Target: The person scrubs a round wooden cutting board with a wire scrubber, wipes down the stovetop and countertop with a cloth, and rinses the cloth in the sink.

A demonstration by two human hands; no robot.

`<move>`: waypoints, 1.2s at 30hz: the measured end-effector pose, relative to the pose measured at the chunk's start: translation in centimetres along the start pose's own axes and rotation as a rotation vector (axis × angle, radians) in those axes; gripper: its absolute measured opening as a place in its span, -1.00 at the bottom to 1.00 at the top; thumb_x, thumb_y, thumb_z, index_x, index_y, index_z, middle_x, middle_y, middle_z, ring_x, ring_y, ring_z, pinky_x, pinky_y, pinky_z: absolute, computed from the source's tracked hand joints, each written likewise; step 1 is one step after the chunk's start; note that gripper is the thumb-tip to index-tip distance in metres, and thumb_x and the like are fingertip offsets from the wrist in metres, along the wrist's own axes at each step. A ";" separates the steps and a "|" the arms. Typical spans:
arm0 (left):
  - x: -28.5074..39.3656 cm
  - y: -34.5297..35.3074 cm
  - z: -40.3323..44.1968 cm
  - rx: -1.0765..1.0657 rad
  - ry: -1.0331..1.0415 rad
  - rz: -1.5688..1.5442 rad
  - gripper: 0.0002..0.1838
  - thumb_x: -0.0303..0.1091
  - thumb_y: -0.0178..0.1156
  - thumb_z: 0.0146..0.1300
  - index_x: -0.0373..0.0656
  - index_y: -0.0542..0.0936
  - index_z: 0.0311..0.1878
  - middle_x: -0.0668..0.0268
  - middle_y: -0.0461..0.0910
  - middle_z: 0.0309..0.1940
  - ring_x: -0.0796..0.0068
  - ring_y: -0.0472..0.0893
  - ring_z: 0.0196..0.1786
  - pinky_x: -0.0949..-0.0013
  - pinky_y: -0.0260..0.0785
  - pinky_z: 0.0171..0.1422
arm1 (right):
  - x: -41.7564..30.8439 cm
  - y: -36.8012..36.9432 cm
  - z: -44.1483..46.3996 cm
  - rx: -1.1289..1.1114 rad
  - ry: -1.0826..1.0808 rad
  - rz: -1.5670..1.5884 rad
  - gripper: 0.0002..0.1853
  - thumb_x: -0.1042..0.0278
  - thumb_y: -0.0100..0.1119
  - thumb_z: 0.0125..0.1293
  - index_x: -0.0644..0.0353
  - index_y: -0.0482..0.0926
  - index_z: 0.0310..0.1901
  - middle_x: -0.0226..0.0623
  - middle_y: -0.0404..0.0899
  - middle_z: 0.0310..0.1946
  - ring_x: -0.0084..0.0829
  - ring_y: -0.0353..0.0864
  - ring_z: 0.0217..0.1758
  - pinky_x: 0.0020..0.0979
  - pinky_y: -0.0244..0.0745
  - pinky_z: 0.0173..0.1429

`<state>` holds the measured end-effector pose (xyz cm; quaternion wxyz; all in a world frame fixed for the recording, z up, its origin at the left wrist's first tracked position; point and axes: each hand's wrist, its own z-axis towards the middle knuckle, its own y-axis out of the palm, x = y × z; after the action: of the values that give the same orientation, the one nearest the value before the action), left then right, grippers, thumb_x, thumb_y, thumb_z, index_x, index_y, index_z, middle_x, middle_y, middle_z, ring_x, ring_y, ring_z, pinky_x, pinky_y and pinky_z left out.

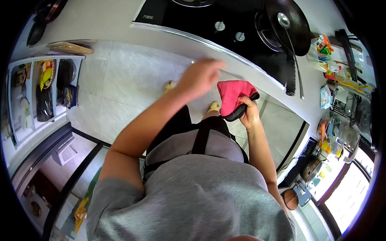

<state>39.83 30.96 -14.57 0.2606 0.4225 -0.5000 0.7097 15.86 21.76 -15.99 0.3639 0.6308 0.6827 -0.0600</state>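
Observation:
My right hand (250, 113) is closed on a pink-red cloth (234, 93) with a black edge, thumb on top, in front of my body. The cloth's lower side is folded over the black part. Left of it and a little higher, my left hand (203, 76) hangs above the floor near the counter's front edge. Motion blurs its fingers, so whether they hold something is unclear. The two hands are apart.
Ahead is a black gas stove (237, 56) with a dark wok (295, 28) and a metal ladle (284, 21). Bottles and racks (354, 104) line the right side. A shelf unit (34, 60) stands at left, above a tiled floor (120, 76).

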 end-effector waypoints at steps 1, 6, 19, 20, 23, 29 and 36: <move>-3.0 -2.0 0.8 0.117 -0.023 0.076 -0.70 -0.47 0.20 0.30 -0.11 0.65 0.10 0.17 0.71 -0.08 0.07 0.66 -0.01 0.14 0.52 0.09 | 0.6 1.4 0.6 0.025 -0.021 -0.007 -0.59 0.65 0.17 0.21 0.33 0.49 0.13 -0.18 0.66 -0.06 -0.25 0.74 -0.04 -0.22 0.70 0.14; -16.9 -9.8 5.4 0.484 0.066 0.460 -0.67 -0.52 0.21 0.25 -0.05 0.66 0.08 0.22 0.69 -0.04 0.12 0.61 0.07 0.16 0.43 0.25 | 0.0 9.4 1.5 0.060 -0.073 -0.207 -0.57 0.61 0.25 0.21 0.36 0.50 0.14 -0.19 0.66 -0.04 -0.28 0.72 -0.02 -0.26 0.67 0.12; -23.8 -9.6 8.8 0.574 0.028 0.565 -0.48 -0.27 0.31 0.28 -0.10 0.49 0.31 0.10 0.40 0.35 -0.04 0.29 0.39 0.01 0.21 0.45 | -19.5 21.9 24.5 0.579 -1.480 -1.348 -0.57 0.46 0.17 0.31 0.25 0.54 0.22 0.00 0.68 0.02 -0.07 0.68 0.06 -0.22 0.54 0.20; -23.8 -9.5 8.8 0.562 0.022 0.537 -0.47 -0.27 0.31 0.28 -0.10 0.48 0.31 0.10 0.40 0.35 -0.04 0.29 0.39 0.01 0.22 0.44 | -20.0 23.7 26.3 0.600 -1.597 -1.321 -0.51 0.55 0.03 0.36 0.24 0.48 0.33 0.08 0.62 0.14 0.00 0.64 0.16 -0.21 0.52 0.27; -23.2 -9.7 8.7 0.505 0.003 0.552 -0.47 -0.27 0.30 0.28 -0.12 0.48 0.31 0.08 0.40 0.35 -0.06 0.30 0.38 0.00 0.25 0.42 | -23.8 20.9 36.0 0.757 -1.591 -1.423 -0.40 0.55 0.06 0.33 0.14 0.35 0.44 0.09 0.50 0.27 0.10 0.48 0.33 -0.11 0.42 0.38; -22.8 -9.7 9.0 0.446 -0.022 0.576 -0.44 -0.26 0.31 0.22 -0.15 0.47 0.28 0.03 0.41 0.29 -0.11 0.36 0.34 -0.14 0.25 0.49 | -23.3 18.6 42.4 0.640 -1.231 -1.687 -0.37 0.29 0.24 0.32 -0.05 0.38 0.44 0.00 0.35 0.41 0.09 0.42 0.38 -0.05 0.34 0.44; -22.8 -9.5 9.0 0.447 -0.013 0.548 -0.44 -0.33 0.32 0.17 -0.13 0.50 0.28 0.09 0.41 0.33 -0.03 0.34 0.32 0.04 0.28 0.39 | -22.5 16.6 41.0 0.593 -1.220 -2.046 -0.52 0.40 0.27 0.14 0.04 0.63 0.17 -0.02 0.55 0.17 0.12 0.51 0.18 0.04 0.42 0.25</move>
<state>61.93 27.24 -28.26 -0.0419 0.3238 -0.4287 0.8424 46.81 -15.53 -26.72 0.2516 -0.2687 0.5410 -0.7562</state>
